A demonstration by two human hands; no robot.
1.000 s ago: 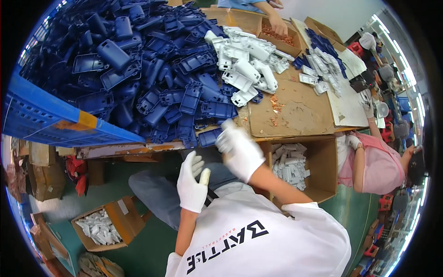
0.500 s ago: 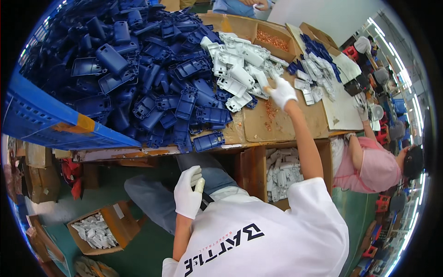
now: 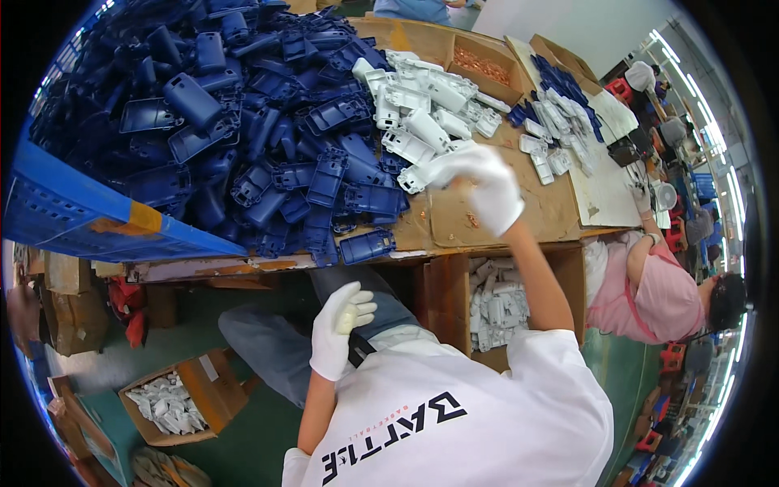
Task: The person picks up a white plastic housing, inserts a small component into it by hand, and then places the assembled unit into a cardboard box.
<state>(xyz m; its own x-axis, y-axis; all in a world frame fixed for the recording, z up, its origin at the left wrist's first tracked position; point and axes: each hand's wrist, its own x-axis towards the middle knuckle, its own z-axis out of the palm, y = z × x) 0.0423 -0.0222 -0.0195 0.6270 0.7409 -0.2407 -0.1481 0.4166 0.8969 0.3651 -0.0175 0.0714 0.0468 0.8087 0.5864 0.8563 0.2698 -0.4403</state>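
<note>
My right hand, in a white glove, is smeared by motion above the cardboard-covered tabletop. Its blurred fingers point left toward the near edge of a pile of white plastic casings; whether anything is in them is hidden by the blur. A few small copper-coloured parts lie on the cardboard beneath. Close to my body and below the table edge, my left hand is raised with its gloved fingers loosely apart. A pale yellowish cover shows on its thumb. Dark blue plastic casings are heaped left of the white ones.
A blue crate borders the heap at left. A cardboard box of copper-coloured parts stands at the back, with more casings right of it. Boxes of white pieces sit under the table and on the floor. A person in pink works at right.
My right hand has moved nearer and slightly left, away from the right side of the white pile. My left hand's fingers have spread from a tighter curl.
</note>
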